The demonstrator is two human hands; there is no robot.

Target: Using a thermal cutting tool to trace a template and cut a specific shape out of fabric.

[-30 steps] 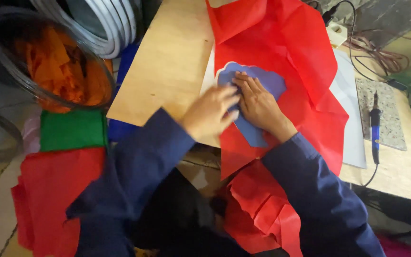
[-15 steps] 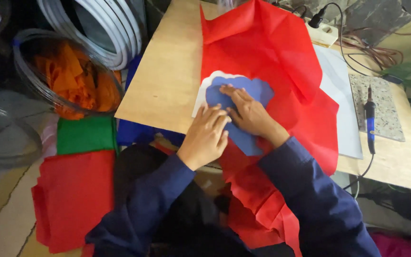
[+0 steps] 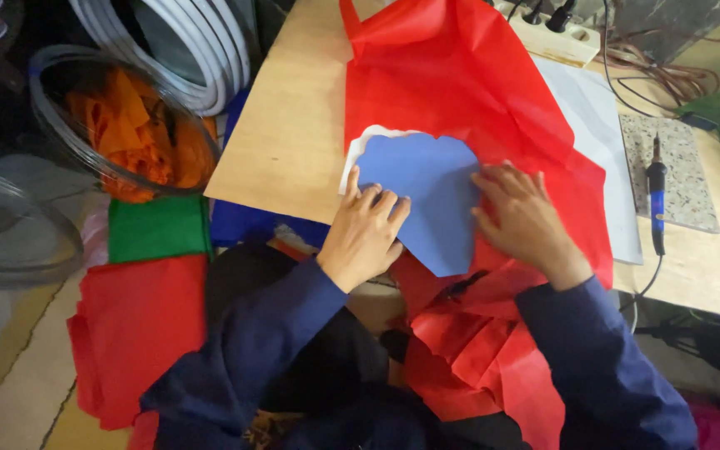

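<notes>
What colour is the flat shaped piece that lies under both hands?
The shaped piece is blue, lying on red fabric. The head view shows it.

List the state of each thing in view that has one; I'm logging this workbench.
Blue shaped template: flat on fabric, pressed by both hands.
Red fabric sheet: spread, hanging off the table.
Left hand: open, flat.
Right hand: open, flat.
Blue-handled soldering tool: lying unheld.

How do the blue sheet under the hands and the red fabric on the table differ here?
The blue heart-like flat sheet is small and smooth; the red thin fabric is far larger, creased, and spills off the table edge. The blue sheet lies on top, pinned by the left hand and right hand. Both are plain-coloured.
</notes>
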